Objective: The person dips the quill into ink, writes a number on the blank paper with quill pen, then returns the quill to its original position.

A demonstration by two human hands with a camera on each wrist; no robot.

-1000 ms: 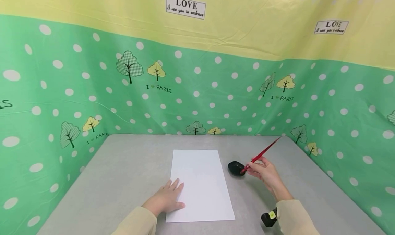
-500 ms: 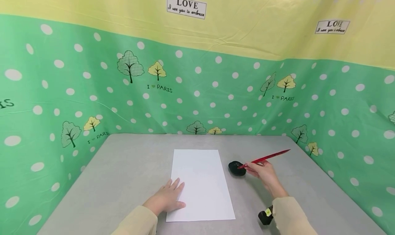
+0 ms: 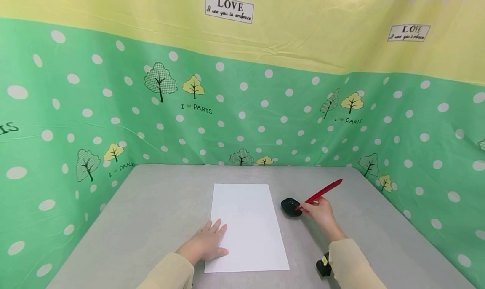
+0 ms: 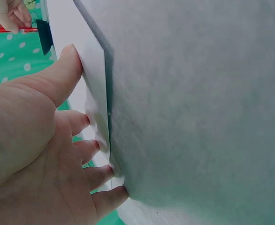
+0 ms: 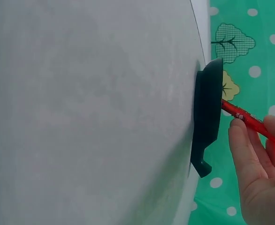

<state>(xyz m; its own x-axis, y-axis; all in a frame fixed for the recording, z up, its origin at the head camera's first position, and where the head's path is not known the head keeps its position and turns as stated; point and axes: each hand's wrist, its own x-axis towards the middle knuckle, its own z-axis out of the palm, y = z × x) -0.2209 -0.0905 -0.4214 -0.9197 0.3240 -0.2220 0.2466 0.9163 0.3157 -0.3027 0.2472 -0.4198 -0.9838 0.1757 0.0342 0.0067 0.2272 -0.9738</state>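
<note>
Resting across the left edge of the white paper, the left hand has its fingers and thumb spread apart, palm down; its beige sleeve comes in from the near side. The paper lies lengthwise on the grey table, its short side toward the person. Just right of it, not touching, sits the black dish, low and rounded (the right wrist view shows a small piece jutting from one end). A slim red tool leans with its lower end over the dish and its other end up to the right; whether its tip touches the inside, the rim hides. The right hand pinches the red tool near its lower end between thumb and fingertips. Nearer the person, the right sleeve partly covers a small black object with a yellow label. Farther right, and along the back too, hangs green cloth with white dots and printed trees.
</note>
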